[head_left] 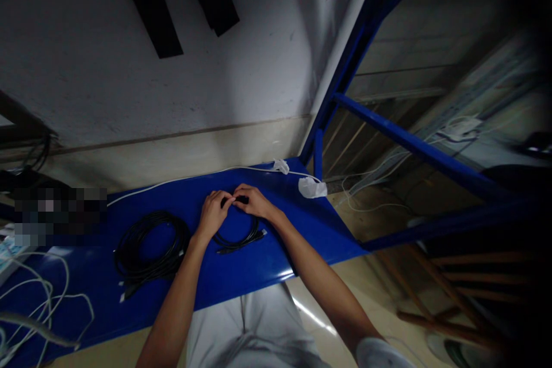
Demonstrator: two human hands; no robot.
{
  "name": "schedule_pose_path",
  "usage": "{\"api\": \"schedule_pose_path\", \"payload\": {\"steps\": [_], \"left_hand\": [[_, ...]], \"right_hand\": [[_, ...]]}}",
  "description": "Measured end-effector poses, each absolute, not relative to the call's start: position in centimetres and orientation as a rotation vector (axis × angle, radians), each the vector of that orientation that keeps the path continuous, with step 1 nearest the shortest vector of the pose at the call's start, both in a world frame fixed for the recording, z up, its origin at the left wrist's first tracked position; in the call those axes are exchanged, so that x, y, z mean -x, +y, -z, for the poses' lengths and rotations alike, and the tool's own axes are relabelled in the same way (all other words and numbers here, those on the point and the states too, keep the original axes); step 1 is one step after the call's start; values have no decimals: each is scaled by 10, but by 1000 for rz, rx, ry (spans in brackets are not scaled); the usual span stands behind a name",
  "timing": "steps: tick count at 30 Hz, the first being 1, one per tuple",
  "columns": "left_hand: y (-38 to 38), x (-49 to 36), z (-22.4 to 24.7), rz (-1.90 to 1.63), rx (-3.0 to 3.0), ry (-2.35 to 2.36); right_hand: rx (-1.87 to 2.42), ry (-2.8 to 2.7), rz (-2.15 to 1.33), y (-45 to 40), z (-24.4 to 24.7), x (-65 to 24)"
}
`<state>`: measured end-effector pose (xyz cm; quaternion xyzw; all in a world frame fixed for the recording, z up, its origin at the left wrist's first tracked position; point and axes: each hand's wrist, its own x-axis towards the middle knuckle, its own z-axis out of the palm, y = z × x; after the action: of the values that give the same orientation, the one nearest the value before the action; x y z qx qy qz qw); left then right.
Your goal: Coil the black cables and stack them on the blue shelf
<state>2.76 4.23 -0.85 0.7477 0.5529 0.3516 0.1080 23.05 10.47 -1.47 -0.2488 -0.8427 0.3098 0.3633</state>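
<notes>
A thin black cable lies in a small loop on the blue tabletop, its plug ends showing at the near side. At the far side of that loop, my left hand pinches the cable between thumb and fingers. My right hand grips the same cable just beside it, and the fingertips of both hands meet. The stretch of cable under the fingers is partly hidden. Left of my left forearm rests a larger coil of black cable, touched by neither hand.
White cables tangle at the table's left end. A white cord runs along the back by the wall, with crumpled white paper near the right corner. A blue metal frame rises at right; a wooden chair stands beyond.
</notes>
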Motion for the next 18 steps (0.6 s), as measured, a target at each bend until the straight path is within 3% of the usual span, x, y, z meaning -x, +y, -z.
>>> {"api": "schedule_pose_path", "payload": {"steps": [18], "left_hand": [[40,-30,5,-1082,-2179,1663]], "right_hand": [[644,-2181,-765,105,14,-230]]}}
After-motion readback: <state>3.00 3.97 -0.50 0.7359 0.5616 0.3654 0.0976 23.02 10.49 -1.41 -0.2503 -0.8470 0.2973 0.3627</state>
